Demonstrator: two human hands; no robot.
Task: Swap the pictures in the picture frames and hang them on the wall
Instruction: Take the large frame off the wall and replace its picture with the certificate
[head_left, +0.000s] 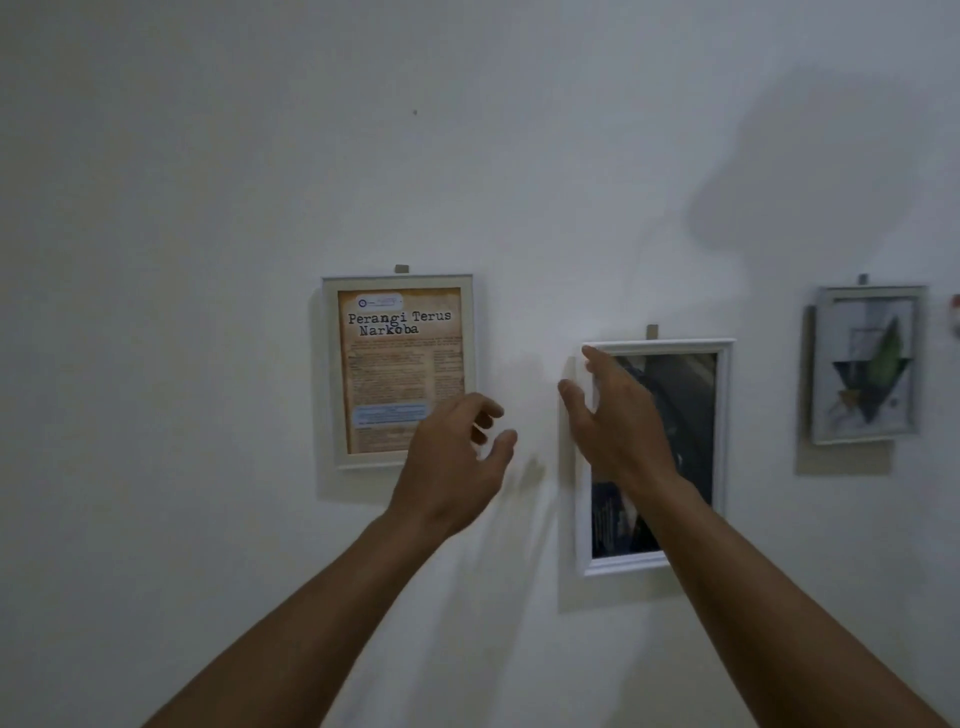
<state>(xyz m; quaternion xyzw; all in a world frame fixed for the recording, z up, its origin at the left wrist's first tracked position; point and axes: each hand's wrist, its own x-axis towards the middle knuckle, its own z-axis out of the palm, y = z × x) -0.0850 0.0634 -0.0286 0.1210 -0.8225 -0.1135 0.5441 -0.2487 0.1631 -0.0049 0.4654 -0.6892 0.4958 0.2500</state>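
Three frames on wall (208, 208) in a row: poster frame (397, 364) at L, hanger tab (401, 268) atop it; dark-picture frame (691, 415) to its R, hung lower; third frame (865, 364) far R. L hand (452, 467) before poster frame's lower-R corner; R hand (618, 426) before mid frame's upper-L part, thumb beyond its L edge.

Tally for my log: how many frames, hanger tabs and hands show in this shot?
Frames: 3 (poster frame, dark frame, abstract frame)
Hanger tabs: 3
Hands: 2 (left hand, right hand)
Total: 8
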